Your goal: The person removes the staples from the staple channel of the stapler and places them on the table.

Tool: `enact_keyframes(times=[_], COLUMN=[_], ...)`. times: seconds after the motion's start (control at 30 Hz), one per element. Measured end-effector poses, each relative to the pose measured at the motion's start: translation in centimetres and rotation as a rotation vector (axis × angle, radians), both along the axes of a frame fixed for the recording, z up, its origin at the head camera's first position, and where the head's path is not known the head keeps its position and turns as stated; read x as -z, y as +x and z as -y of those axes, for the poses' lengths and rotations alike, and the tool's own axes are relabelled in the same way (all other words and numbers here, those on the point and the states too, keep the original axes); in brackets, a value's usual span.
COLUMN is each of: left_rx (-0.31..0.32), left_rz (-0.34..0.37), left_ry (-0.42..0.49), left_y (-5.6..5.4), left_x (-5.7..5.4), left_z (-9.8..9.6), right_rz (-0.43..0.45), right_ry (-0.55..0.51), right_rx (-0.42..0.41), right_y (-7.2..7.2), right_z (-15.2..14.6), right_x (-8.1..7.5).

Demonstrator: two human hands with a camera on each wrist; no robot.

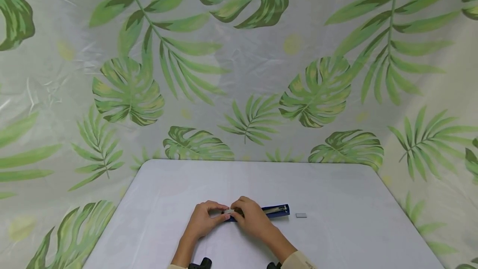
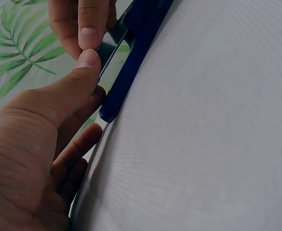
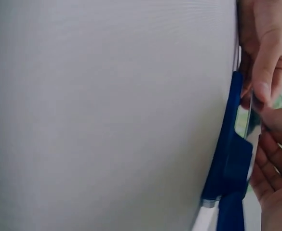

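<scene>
A dark blue stapler (image 1: 276, 211) lies opened on the white table, its long metal channel showing toward the right. Over its left end, my left hand (image 1: 203, 219) pinches a small grey staple strip (image 1: 229, 211) between thumb and fingers. From the other side, my right hand (image 1: 252, 217) pinches the same strip, the two hands' fingertips meeting. In the left wrist view, the blue stapler (image 2: 136, 62) runs beside the left thumb; fingers hide most of the strip. The right wrist view shows the stapler's blue body (image 3: 230, 154) edge-on beside both hands.
A second grey staple strip (image 1: 301, 215) lies on the table just right of the stapler. The white tabletop (image 1: 336, 194) reaches back to a leaf-patterned curtain (image 1: 254, 78).
</scene>
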State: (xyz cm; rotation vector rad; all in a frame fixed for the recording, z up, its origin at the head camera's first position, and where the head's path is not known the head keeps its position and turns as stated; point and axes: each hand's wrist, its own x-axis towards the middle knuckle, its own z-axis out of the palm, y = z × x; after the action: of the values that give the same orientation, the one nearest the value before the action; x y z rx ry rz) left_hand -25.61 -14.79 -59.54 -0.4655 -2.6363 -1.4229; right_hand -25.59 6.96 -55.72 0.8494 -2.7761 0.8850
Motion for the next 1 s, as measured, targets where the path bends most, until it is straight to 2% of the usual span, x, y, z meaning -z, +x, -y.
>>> enact_keyframes(times=[0.1,0.47,0.73,1.0], left_rx=[-0.006,-0.025,-0.037,-0.041], left_rz=[-0.001,0.018,0.016,0.007], left_ry=[-0.007,-0.023,-0.015,-0.024], left_y=[0.1,0.1,0.1,0.0], left_x=[-0.1,0.3,0.3,0.2], left_z=[0.0,0.1,0.0,-0.1], right_rz=[0.061,0.090,0.090,0.081], right_ry=[-0.077,-0.225,-0.256,-0.236], right_rx=[-0.009,-0.018,-0.020,0.009], right_y=[-0.2,-0.1,0.0,-0.2], right_z=[-0.4,-1.1,-1.4,-2.0], right_x=[0.5,1.2,1.1,0.9])
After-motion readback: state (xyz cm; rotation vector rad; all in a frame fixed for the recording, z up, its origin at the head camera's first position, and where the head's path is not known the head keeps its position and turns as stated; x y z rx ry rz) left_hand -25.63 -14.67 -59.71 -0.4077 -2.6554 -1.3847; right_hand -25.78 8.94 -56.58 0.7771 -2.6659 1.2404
